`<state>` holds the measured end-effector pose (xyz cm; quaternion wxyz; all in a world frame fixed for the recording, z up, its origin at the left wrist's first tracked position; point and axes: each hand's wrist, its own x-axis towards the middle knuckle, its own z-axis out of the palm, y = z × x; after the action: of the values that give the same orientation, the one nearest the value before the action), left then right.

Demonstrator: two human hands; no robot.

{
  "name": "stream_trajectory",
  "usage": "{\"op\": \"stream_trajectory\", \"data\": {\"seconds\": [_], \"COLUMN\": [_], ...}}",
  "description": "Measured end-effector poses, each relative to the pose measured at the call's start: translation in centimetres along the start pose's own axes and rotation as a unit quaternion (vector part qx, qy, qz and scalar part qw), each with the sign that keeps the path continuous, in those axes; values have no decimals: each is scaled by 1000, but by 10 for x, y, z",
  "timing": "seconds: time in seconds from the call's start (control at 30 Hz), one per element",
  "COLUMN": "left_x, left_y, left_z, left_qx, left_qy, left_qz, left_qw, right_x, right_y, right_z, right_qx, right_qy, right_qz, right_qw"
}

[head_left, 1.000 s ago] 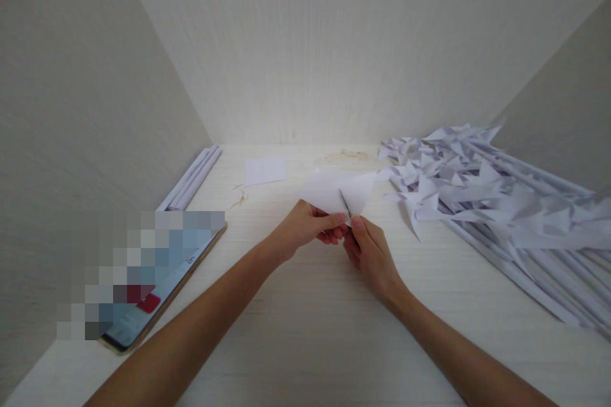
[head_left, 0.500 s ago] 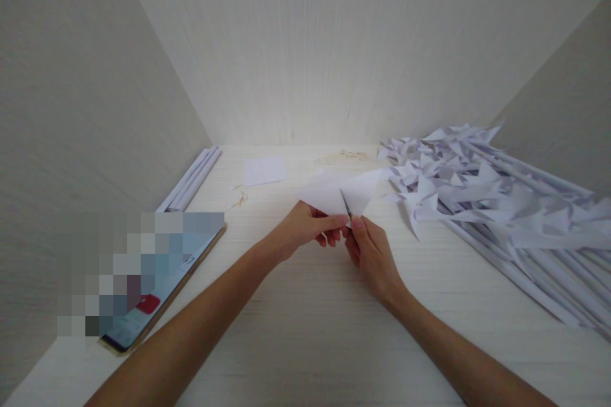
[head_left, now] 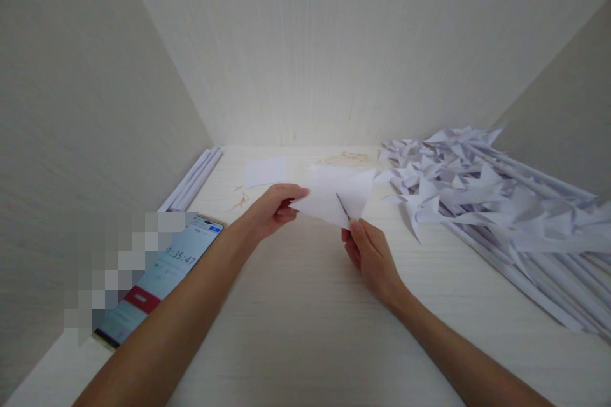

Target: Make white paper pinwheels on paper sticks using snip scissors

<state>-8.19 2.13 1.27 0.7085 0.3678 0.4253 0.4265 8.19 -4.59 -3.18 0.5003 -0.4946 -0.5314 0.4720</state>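
A white sheet of paper [head_left: 324,194] is held up between my hands over the table. My left hand [head_left: 274,210] pinches its left corner between thumb and fingers. In my right hand [head_left: 372,254] are small scissors [head_left: 342,206], their slim dark blades pointing up and left across the paper; the handles are hidden inside my closed fingers. The paper's lower right edge comes close to my right fingers, and I cannot tell whether they also grip it.
White paper pinwheels [head_left: 458,172] on rolled paper sticks [head_left: 520,280] are heaped at right. Rolled paper tubes [head_left: 198,181] lie along the left wall. A flat paper piece [head_left: 266,172] and brownish scraps [head_left: 348,157] lie toward the back wall. A phone [head_left: 172,267] rests beside my left forearm.
My left hand has moved left, away from my right hand, to the paper's left corner. The paper has turned and lies more level. My right hand still holds the scissors in nearly the same place.
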Motion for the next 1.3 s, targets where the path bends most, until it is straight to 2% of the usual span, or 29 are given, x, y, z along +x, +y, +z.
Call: {"op": "stream_trajectory", "data": {"seconds": [0.17,0.27,0.33,0.5,0.7,1.3], "left_x": [1,0,-2,-7,-8,-7], "left_y": [3,-1,-5,-15,-19,-26], "left_z": [-1,6,12,25,31,37], "left_qx": [-13,-33,-32,-17,16,46], "left_qy": [18,36,35,18,6,52], "left_qz": [51,84,87,102,96,153], "left_qw": [998,995,995,995,995,986], "right_x": [3,4,2,-3,-5,-5], "right_y": [-6,-8,-9,-10,-10,-7], "right_z": [1,2,5,10,10,10], "right_qx": [140,187,201,216,213,209], "right_qy": [23,35,19,-43,-87,-72], "right_qz": [33,45,55,56,65,58], "right_qw": [989,981,978,974,971,973]}}
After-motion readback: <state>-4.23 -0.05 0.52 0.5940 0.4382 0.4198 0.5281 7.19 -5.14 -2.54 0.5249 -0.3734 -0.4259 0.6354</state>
